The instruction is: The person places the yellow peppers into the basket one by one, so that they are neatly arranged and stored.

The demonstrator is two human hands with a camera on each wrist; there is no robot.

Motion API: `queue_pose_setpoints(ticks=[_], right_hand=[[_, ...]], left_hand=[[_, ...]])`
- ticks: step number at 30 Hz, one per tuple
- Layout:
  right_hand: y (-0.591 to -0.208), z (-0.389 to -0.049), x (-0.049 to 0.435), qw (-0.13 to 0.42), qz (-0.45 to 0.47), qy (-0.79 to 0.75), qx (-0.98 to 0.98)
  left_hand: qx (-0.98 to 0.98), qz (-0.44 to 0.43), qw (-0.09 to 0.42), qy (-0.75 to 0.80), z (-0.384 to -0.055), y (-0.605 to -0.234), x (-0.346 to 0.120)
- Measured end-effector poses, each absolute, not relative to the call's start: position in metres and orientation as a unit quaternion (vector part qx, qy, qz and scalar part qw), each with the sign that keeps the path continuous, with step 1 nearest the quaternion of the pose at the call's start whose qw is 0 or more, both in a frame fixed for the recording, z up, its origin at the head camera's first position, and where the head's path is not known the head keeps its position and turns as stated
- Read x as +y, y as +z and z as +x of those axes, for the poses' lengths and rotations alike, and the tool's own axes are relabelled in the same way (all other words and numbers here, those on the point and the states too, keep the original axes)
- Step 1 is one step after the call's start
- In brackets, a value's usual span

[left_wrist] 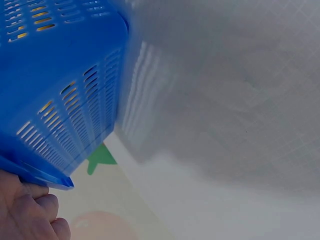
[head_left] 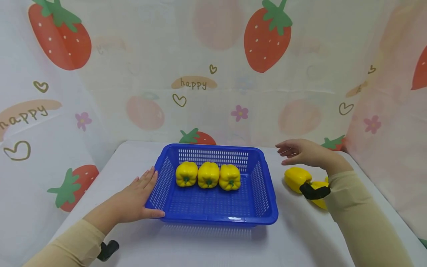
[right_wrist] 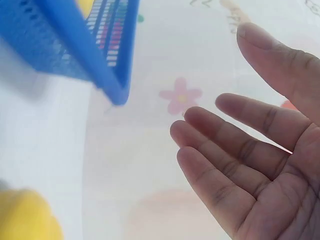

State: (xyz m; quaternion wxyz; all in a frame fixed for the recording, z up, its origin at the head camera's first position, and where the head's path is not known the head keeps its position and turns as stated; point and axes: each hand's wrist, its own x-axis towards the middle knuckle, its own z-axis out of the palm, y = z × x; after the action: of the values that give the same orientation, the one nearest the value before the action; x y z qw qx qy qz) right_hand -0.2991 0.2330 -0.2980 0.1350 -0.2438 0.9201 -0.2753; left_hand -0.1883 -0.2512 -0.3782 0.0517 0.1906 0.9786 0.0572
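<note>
1. One rectangular blue plastic basket (head_left: pixel 217 219) with slotted walls and a wide rim, standing on the white-covered tabletop (head_left: pixel 200 250), open side up.

2. Three glossy yellow bell peppers inside the basket, in a left-to-right row, close together: left pepper (head_left: pixel 186 172), middle pepper (head_left: pixel 208 173), right pepper (head_left: pixel 229 175). Short green stems face the near side. Bare slotted floor lies in front of the row and to its right. Bits of yellow show through the slots in the left wrist view.

3. Further yellow peppers on the tabletop, right of the basket and apart from it: a whole blocky yellow pepper (head_left: pixel 296 178), and beside it more yellow pepper surface (head_left: pixel 321 203), partly hidden by the black wrist band (head_left: pixel 314 191) and the beige right sleeve (head_left: pixel 370 222). The exact count there cannot be told.

4. Left hand (head_left: pixel 135 202): at the basket's left side, touching it. Fingers extended and lying close together along the left rim; thumb spread away, resting at the near left corner.

5. Right hand (head_left: pixel 305 152): raised above the tabletop, between the basket's right side and the loose peppers, apart from both. Fingers loosely extended and slightly bent, thumb held well away; palm and finger undersides show in the right wrist view.

6. Pale fabric backdrop (head_left: pixel 227 128) printed with red strawberries, pink flowers, outlined hearts and the word "happy", hanging behind the tabletop and at both sides.
</note>
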Motion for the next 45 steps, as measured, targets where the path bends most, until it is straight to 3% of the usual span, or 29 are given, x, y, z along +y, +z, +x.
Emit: queue_pose_setpoints(ticks=[10,24,45], right_hand=[[-0.303,-0.288,0.271,0.146,-0.219,-0.271,0.926],[-0.315,-0.272,0.306,0.115,-0.208,-0.248,0.939],[-0.362,-0.27,0.348,0.156,-0.143,-0.252,0.944]], left_hand=[[0.978,0.192,0.054,0.06,-0.187,-0.376,-0.25],[0.979,0.19,0.046,0.06,-0.191,-0.385,-0.254],[0.979,0.19,0.048,0.059,-0.193,-0.386,-0.254]])
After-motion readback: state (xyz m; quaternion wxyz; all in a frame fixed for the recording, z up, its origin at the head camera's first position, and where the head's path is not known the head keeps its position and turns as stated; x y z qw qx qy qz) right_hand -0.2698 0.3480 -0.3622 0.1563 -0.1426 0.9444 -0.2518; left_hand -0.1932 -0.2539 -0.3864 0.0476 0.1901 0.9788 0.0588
